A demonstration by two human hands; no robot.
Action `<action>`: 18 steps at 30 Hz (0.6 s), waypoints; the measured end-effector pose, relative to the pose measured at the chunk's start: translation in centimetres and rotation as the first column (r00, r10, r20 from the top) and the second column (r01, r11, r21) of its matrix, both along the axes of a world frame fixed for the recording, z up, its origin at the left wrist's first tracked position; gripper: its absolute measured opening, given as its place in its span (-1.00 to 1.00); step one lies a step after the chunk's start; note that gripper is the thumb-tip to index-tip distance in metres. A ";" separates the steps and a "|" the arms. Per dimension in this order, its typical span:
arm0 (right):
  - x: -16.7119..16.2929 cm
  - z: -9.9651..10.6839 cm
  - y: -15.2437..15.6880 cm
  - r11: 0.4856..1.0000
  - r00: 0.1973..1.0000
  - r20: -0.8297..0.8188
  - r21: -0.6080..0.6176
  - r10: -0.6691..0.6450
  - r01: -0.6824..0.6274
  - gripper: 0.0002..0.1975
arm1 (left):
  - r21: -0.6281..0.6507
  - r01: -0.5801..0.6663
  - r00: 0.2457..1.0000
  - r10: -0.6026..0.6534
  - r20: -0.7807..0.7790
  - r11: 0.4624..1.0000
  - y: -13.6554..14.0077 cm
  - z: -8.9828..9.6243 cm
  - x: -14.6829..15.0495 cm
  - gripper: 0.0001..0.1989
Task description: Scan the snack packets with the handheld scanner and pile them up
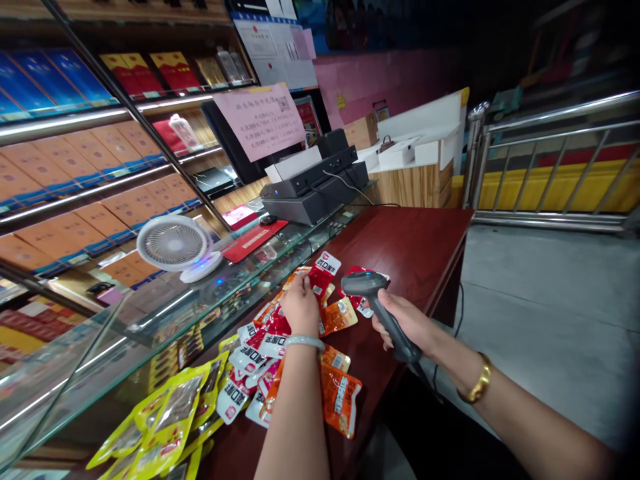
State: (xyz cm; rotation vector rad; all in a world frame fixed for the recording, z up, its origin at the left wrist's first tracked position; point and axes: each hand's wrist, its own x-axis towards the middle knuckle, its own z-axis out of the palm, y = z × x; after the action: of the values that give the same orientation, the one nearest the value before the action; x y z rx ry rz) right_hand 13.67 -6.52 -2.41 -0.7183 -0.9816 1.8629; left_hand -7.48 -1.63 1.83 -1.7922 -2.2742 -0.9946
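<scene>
My right hand (407,320) is wrapped round the handle of a dark grey barcode scanner (395,327). Its head points left over the counter, above a red and white snack packet (361,307) lying flat. My left hand (301,308) is closed on a red and white snack packet (325,268) at the top of a mixed pile; its fingertips are partly hidden. Around that hand lie orange packets (341,400) and more red and white packets (233,400). Larger yellow bags (173,407) with clear windows overlap at the lower left.
The dark red wooden counter (400,230) adjoins a glass display case (165,333). On the glass stand a white fan (175,243) and a black checkout machine (315,183) with a pink sign (263,123). Boxed goods fill the left shelves. A metal railing (555,167) stands at the right.
</scene>
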 end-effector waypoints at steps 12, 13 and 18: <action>1.0 0.8 -0.8 0.990 0.994 0.096 0.132 0.041 -0.054 -0.50 | 0.050 0.004 0.822 -0.031 0.568 0.999 0.9 -1.0 0.6 -0.63; 1.0 0.9 -0.8 0.988 0.993 0.114 0.140 0.042 -0.058 -0.50 | 0.038 0.030 0.805 -0.046 0.591 0.999 1.0 -1.2 1.0 -0.64; 1.6 1.3 -0.6 0.987 0.986 0.157 0.141 0.054 -0.076 -0.49 | 0.016 0.142 0.717 -0.114 0.688 0.990 1.4 -2.0 2.8 -0.65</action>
State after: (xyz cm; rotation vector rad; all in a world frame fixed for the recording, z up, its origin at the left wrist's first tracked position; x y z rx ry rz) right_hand 15.26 -7.11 -1.09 -0.7566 -1.2404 1.7900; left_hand -4.67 -0.21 -0.22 -1.8171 -2.5615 -1.9380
